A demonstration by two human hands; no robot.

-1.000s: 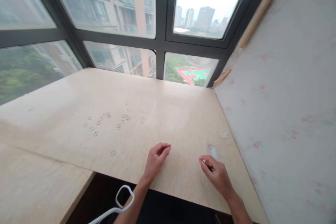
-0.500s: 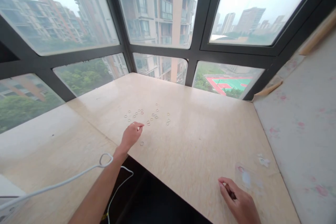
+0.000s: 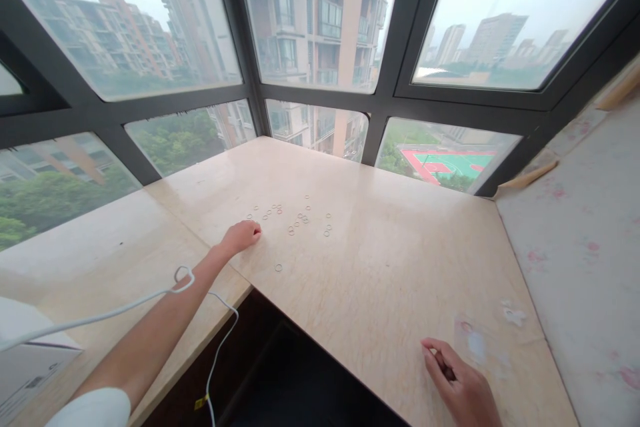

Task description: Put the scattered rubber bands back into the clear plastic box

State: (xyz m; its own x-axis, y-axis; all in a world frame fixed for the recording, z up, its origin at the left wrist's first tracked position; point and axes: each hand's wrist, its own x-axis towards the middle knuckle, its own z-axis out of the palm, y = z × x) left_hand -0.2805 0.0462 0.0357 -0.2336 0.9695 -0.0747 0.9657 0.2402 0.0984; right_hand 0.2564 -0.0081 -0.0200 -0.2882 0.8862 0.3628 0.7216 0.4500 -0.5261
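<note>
Several small thin rings lie scattered on the cream marbled tabletop (image 3: 350, 267), among them a reddish ring (image 3: 279, 212) and a lone ring (image 3: 279, 268) nearer the front edge. My left hand (image 3: 242, 235) rests at the left side of this scatter, fingers curled in and pressed together; whatever they may hold is hidden. My right hand (image 3: 463, 377) lies on the table at lower right, thumb and forefinger pinched and the other fingers folded. What may be inside it cannot be made out. Just beyond it is a clear plastic bag (image 3: 470, 340).
A white cable (image 3: 120, 310) crosses my left forearm. At lower left stands a white box (image 3: 35, 353). A dark gap (image 3: 280, 360) opens below the table's front edge. Windows rise behind, and a flowered wall (image 3: 575, 260) bounds the right. A small white scrap (image 3: 514, 315) lies near it.
My left hand has moved left and slightly away from me, toward the leftmost rings. My right hand stays in place. The view has shifted a little to the left.
</note>
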